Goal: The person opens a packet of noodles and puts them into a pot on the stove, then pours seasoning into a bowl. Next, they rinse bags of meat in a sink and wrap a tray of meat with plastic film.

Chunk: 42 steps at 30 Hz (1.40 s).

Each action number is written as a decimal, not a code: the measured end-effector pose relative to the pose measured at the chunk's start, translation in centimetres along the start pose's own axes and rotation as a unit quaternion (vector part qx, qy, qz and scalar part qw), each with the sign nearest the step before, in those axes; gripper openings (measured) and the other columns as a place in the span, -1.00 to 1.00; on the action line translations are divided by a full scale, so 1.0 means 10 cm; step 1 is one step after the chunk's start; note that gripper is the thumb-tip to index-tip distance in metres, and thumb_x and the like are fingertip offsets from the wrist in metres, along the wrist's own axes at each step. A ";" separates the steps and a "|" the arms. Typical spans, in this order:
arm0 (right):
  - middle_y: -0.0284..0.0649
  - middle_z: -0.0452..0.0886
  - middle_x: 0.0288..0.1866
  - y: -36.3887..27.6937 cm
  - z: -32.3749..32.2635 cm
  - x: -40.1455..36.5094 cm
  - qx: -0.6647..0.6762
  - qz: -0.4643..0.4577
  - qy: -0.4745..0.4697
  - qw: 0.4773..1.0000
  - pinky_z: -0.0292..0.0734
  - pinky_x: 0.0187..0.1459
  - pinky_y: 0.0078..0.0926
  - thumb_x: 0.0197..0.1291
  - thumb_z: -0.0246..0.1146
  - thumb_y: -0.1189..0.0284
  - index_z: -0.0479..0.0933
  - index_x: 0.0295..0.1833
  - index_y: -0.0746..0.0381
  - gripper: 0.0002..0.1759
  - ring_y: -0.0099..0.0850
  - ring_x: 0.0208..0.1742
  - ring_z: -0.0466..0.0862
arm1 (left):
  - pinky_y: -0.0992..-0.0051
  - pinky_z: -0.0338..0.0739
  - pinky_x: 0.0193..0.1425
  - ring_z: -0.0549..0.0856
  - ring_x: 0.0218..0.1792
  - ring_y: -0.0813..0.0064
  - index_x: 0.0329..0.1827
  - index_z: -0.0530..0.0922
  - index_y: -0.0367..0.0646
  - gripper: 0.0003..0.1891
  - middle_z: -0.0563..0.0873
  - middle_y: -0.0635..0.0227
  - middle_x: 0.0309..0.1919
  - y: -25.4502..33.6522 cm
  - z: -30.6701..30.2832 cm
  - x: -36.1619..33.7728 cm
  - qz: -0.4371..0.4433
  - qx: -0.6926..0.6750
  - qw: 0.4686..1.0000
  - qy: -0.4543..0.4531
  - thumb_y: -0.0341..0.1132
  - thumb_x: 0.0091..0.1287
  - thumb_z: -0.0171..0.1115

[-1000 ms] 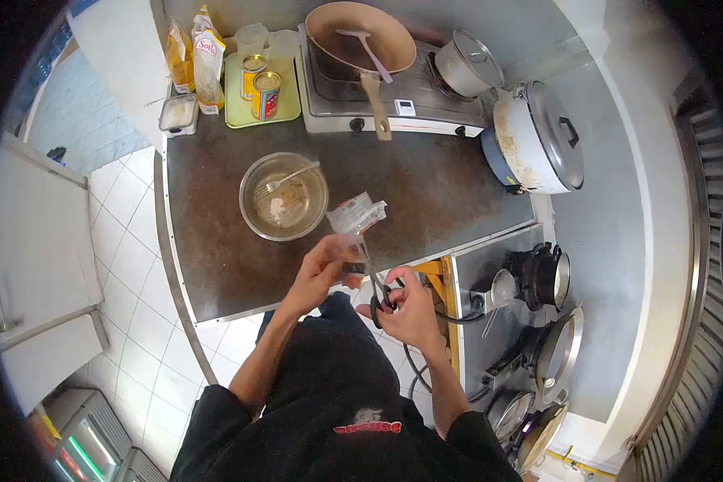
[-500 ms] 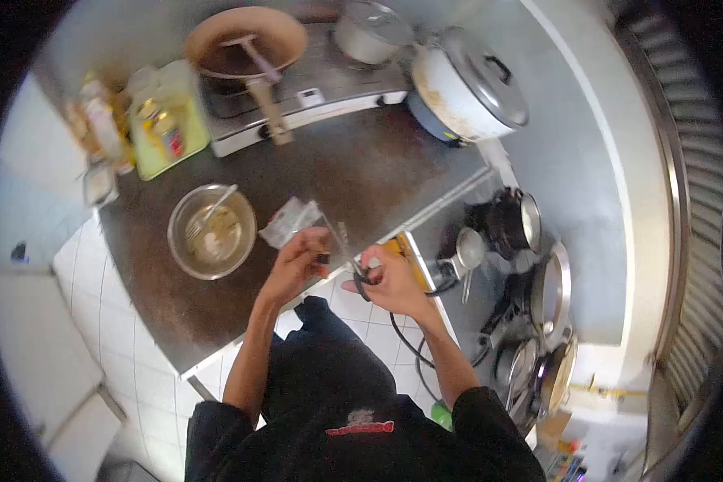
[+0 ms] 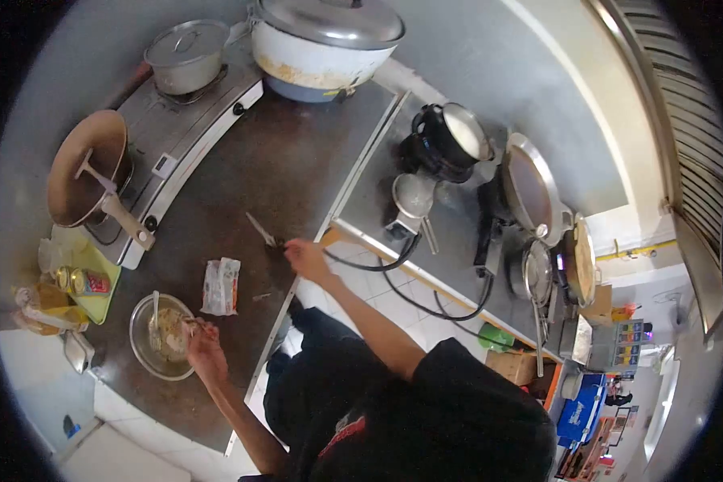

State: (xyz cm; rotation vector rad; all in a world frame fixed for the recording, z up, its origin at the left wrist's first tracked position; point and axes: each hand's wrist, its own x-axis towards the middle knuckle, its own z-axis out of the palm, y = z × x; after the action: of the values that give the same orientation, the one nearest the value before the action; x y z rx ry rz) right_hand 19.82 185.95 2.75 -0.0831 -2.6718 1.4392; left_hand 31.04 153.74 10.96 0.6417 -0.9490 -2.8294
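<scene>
My right hand (image 3: 305,257) is stretched out over the dark counter (image 3: 297,161) and grips the handles of a pair of scissors (image 3: 263,232), whose blades point away toward the stove. My left hand (image 3: 201,344) is at the right rim of a glass bowl (image 3: 146,355), fingers curled; what it pinches is too small to make out. The bowl holds a pale mix and a fork (image 3: 153,315). A clear plastic packet (image 3: 220,286) lies on the counter between my two hands.
A two-burner stove (image 3: 169,153) holds a brown pan with spatula (image 3: 84,169) and a lidded steel pot (image 3: 186,55). A large white lidded cooker (image 3: 325,40) stands behind. A green tray with cans (image 3: 84,283) sits far left. Pots, lids and cables crowd the steel shelf (image 3: 458,233) on the right.
The view has swung right. The packet has left my left hand and lies on the counter. My left hand moved to the bowl; my right carried the scissors out over the counter.
</scene>
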 end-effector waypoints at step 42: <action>-0.24 0.72 -0.28 -1.94 2.61 -1.38 0.293 0.354 -0.236 0.856 0.59 -0.27 -0.41 0.37 0.28 0.25 0.70 -0.20 0.29 -0.70 -0.47 -0.31 0.69 | 0.16 0.61 -0.06 0.73 -0.13 -0.14 -0.02 0.70 -0.28 -0.75 0.73 -0.17 -0.19 0.71 -0.37 -0.32 0.241 0.671 0.687 0.142 -0.43 0.31 0.19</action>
State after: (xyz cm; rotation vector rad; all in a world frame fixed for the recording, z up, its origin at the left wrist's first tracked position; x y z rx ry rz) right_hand 30.50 152.27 3.71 -0.8325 -2.4725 2.7590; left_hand 35.18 146.67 13.66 0.6597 -2.5154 -1.1093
